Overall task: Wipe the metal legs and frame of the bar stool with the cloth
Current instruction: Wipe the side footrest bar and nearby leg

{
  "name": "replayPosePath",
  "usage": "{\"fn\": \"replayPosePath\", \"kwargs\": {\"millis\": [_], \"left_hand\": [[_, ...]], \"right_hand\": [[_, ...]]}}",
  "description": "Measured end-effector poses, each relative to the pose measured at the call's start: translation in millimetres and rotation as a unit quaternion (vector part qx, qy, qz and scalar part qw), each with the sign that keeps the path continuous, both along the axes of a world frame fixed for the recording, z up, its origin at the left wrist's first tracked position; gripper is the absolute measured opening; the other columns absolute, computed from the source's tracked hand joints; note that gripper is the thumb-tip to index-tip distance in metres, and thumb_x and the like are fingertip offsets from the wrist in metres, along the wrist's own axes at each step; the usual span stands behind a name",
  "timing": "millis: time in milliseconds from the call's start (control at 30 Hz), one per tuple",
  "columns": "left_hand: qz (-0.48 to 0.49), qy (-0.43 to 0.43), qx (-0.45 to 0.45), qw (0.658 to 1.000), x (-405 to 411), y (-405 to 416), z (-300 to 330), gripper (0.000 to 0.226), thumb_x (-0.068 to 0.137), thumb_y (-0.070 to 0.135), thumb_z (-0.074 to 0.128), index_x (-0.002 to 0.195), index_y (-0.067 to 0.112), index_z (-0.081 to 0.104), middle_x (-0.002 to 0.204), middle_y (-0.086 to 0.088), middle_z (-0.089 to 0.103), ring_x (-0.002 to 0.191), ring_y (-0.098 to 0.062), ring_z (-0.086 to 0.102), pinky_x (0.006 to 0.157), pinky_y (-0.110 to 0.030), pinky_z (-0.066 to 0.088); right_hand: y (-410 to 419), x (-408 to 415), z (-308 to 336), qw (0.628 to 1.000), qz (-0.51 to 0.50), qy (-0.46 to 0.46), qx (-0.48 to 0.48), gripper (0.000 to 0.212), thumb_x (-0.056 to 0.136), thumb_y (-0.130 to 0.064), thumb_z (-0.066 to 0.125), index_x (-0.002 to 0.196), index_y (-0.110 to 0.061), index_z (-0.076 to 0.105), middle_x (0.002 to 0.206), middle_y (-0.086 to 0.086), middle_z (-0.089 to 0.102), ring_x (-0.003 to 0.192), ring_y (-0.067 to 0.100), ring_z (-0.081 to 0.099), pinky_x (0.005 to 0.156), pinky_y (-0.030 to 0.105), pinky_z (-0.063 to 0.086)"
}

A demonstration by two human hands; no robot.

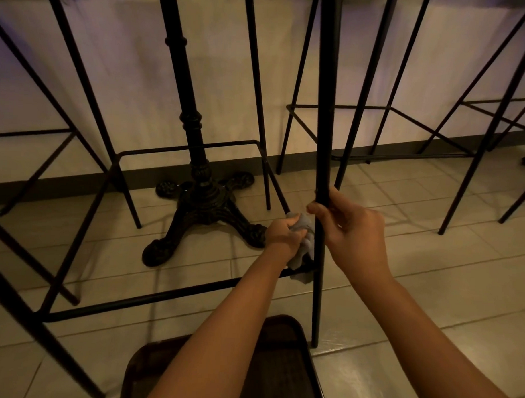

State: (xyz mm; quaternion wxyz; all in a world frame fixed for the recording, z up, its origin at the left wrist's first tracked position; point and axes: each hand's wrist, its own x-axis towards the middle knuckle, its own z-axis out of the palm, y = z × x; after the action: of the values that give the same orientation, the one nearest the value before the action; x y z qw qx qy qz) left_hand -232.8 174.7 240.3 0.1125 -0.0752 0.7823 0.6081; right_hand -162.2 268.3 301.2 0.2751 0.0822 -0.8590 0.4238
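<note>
My right hand (351,228) grips the nearest black metal leg (324,141) of the bar stool, fingers curled round it from the right and the thumb up along the bar. My left hand (284,233) holds the grey cloth (304,245) bunched in its fingers, at nine o'clock from the right hand and just below it, with the cloth pressed against the left side of that same leg. The cloth hangs down to where the leg meets the horizontal footrest bar (168,295), which runs off toward eight o'clock. The leg's foot stands on the tiled floor (431,264) at six o'clock from my hands. An ornate cast table base (204,208) sits at ten o'clock, well apart. A dark wooden seat (279,372) lies under my forearms.
</note>
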Motion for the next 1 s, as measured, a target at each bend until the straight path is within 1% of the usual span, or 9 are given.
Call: {"fn": "replayPosePath", "kwargs": {"millis": [67,133,233,333,400,500,633,733,1000], "left_hand": [[-0.009,0.003,-0.054,0.999,7.5,-0.5,1.3,0.018,0.095,0.011,0.048,0.108,0.007,0.06,0.071,0.001,0.052,0.063,-0.009,0.049,0.046,-0.005,0.04],[-0.038,0.044,-0.096,0.994,16.5,-4.6,-1.7,0.024,0.092,0.004,0.049,0.11,-0.003,0.063,0.078,-0.008,0.062,0.071,-0.019,0.058,0.059,-0.012,0.044],[-0.066,0.112,-0.182,0.975,30.9,-7.4,0.9,0.024,0.09,0.001,0.052,0.109,-0.002,0.065,0.111,-0.016,0.065,0.106,-0.027,0.058,0.079,-0.017,0.039],[-0.078,0.061,-0.194,0.976,29.3,-2.6,5.6,0.026,0.09,0.001,0.048,0.111,0.001,0.064,0.116,-0.013,0.063,0.113,-0.024,0.055,0.09,-0.019,0.038],[-0.058,0.013,-0.164,0.985,22.4,-1.3,8.1,0.025,0.089,0.002,0.05,0.108,0.001,0.065,0.109,-0.012,0.065,0.11,-0.025,0.058,0.089,-0.022,0.042],[-0.031,-0.007,-0.139,0.99,11.3,-1.0,9.0,0.027,0.088,0.006,0.056,0.114,0.002,0.064,0.113,-0.014,0.065,0.109,-0.027,0.06,0.079,-0.021,0.044],[-0.005,-0.008,-0.124,0.992,-13.3,-2.0,4.1,0.026,0.089,0.007,0.054,0.113,0.003,0.063,0.115,-0.015,0.063,0.11,-0.028,0.058,0.094,-0.033,0.048],[0.01,0.007,-0.128,0.992,-35.2,-4.0,-3.1,0.023,0.089,0.006,0.052,0.107,0.001,0.066,0.107,-0.017,0.065,0.104,-0.029,0.06,0.093,-0.037,0.049],[0.134,-0.034,-0.057,0.989,-97.1,-4.4,-9.5,0.023,0.09,0.011,0.054,0.107,0.002,0.066,0.105,-0.015,0.066,0.098,-0.03,0.062,0.085,-0.031,0.051]], "right_hand": [[-0.5,0.9,0.7,1.0,-0.001,0.002,0.001,0.028,0.087,-0.022,0.058,0.114,-0.014,0.061,0.082,0.005,0.071,0.076,0.013,0.067,0.071,0.025,0.056],[-1.2,1.6,1.3,1.0,-0.001,0.008,-0.003,0.025,0.087,-0.02,0.058,0.111,-0.014,0.063,0.082,0.006,0.071,0.075,0.015,0.067,0.07,0.029,0.056],[-1.3,2.3,1.9,1.0,0.011,0.01,-0.011,0.021,0.087,-0.017,0.059,0.108,-0.016,0.064,0.084,0.003,0.071,0.077,0.01,0.066,0.07,0.014,0.052],[-0.3,2.8,2.4,1.0,0.014,0.005,-0.01,0.021,0.087,-0.016,0.059,0.108,-0.016,0.064,0.083,0.003,0.071,0.074,0.012,0.067,0.068,0.015,0.053],[-0.5,2.1,2.4,1.0,0.012,0.007,-0.011,0.024,0.087,-0.017,0.059,0.111,-0.013,0.063,0.082,0.005,0.071,0.072,0.015,0.067,0.068,0.023,0.056],[-1.9,1.6,0.9,1.0,0.007,0.031,-0.001,0.026,0.087,-0.017,0.06,0.111,-0.01,0.064,0.079,0.002,0.07,0.071,0.01,0.066,0.068,0.02,0.054],[-4.2,1.3,-3.3,0.999,-0.009,0.05,0.007,0.021,0.086,-0.013,0.062,0.107,-0.011,0.064,0.076,-0.001,0.069,0.065,0.01,0.065,0.065,0.019,0.052],[-5.2,-0.6,-6.8,0.998,-0.019,0.061,0.012,0.026,0.085,-0.013,0.061,0.112,-0.01,0.063,0.073,0.004,0.069,0.064,0.011,0.064,0.067,0.014,0.051],[-6.4,-2.0,-7.4,0.997,-0.008,0.081,-0.008,0.029,0.085,-0.01,0.062,0.114,-0.012,0.062,0.076,0.0,0.07,0.075,0.011,0.063,0.062,0.018,0.052]]}}
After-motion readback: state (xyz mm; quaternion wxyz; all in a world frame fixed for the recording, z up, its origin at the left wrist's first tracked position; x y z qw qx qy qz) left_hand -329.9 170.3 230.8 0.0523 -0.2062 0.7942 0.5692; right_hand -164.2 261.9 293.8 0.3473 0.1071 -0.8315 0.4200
